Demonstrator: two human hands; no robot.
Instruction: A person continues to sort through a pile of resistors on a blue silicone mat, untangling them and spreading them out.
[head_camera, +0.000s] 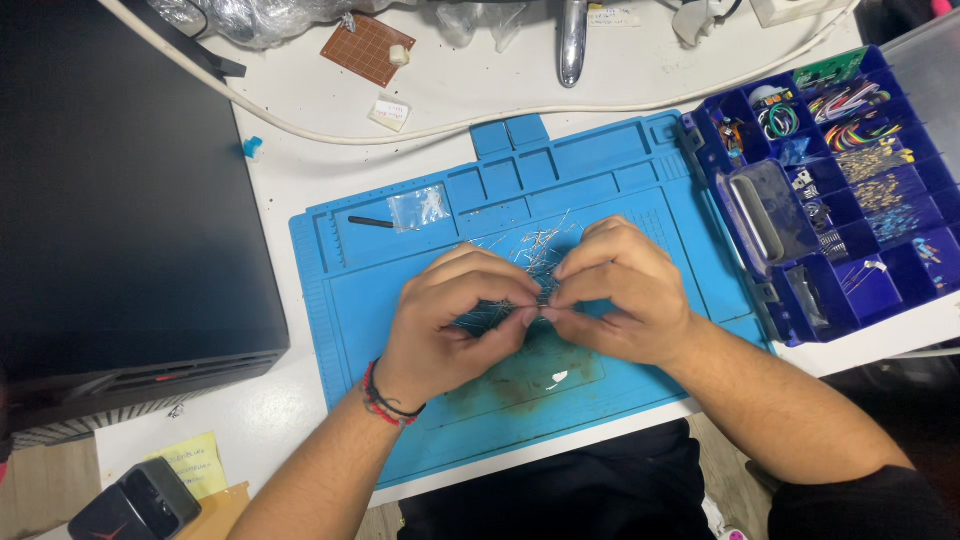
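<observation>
Left hand (455, 325), right hand (620, 290) both pinched on wire leads (535, 255) (loose pile) above blue mat (350, 290).

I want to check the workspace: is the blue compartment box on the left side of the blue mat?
No, the blue compartment box stands open at the right edge of the blue mat.

Small clear plastic zip bag (421, 208) lies flat in an upper-left tray of the blue mat, just right of a thin black rod. Crumpled clear plastic bags (255, 18) sit at the top edge of the white desk. Small white paper label (390, 112) lies tilted on the desk below a brown perforated board. Another white label (612, 15) lies at the top, beside a shiny metal handle. Yellow sticky note (190, 465) with handwriting sits bottom left, partly under a dark grey device.
</observation>
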